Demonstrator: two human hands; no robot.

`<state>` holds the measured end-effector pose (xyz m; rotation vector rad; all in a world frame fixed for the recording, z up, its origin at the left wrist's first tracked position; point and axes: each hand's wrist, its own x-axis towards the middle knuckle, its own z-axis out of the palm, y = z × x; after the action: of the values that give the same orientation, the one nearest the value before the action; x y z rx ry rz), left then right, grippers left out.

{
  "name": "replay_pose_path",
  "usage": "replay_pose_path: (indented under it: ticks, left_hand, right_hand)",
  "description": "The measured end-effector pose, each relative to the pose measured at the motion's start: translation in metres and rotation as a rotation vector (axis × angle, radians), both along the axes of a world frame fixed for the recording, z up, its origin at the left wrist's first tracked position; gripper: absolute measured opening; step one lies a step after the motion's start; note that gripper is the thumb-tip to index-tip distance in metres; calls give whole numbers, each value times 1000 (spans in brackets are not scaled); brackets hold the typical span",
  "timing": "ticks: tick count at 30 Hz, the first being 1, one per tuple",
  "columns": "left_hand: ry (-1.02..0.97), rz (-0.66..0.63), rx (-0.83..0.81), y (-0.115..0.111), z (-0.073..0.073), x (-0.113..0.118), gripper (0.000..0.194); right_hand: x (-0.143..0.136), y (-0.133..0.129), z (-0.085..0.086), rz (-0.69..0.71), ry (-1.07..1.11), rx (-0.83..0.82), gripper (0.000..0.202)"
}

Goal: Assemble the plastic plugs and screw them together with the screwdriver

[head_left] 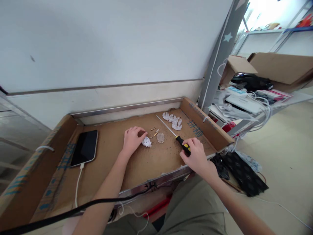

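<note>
My left hand rests on the cardboard, its curled fingers at the left side of a small white plastic part with holes in it. My right hand has its fingers round the black-and-yellow handle of a screwdriver. The screwdriver's long shaft points away to the upper left, its tip near the back of the tray. Between the hands lie a round clear plastic piece and a few small brass-coloured metal pieces. Several clear plastic parts sit beyond the screwdriver shaft.
A cardboard-lined tray with raised sides holds everything. A smartphone on a white cable lies at the left. A black cable crosses the front edge. At the right, a cluttered shelf carries boxes and cables.
</note>
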<state>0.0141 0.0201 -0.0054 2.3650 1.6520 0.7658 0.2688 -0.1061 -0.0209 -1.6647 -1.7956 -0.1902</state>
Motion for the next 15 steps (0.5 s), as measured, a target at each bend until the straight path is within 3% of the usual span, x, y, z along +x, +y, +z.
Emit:
replay_pose_path:
  ticks: [4, 7, 9, 11, 15]
  left_hand:
    - [-95, 83, 33, -6, 14, -24, 32]
    - [33, 293, 77, -13, 33, -66, 42]
    - [205, 481, 4, -15, 40, -99, 54]
    - [337, 665, -137, -15, 40, -129, 67]
    - [505, 727, -310, -11, 29, -156, 75]
  right_hand:
    - [-3, 15, -10, -6, 47, -57, 20]
    - [3, 25, -14, -57, 115, -67, 25]
    - [5, 29, -15, -72, 148, -72, 26]
    - [5, 30, -15, -74, 166, -76, 26]
    - [2, 28, -14, -91, 197, -79, 22]
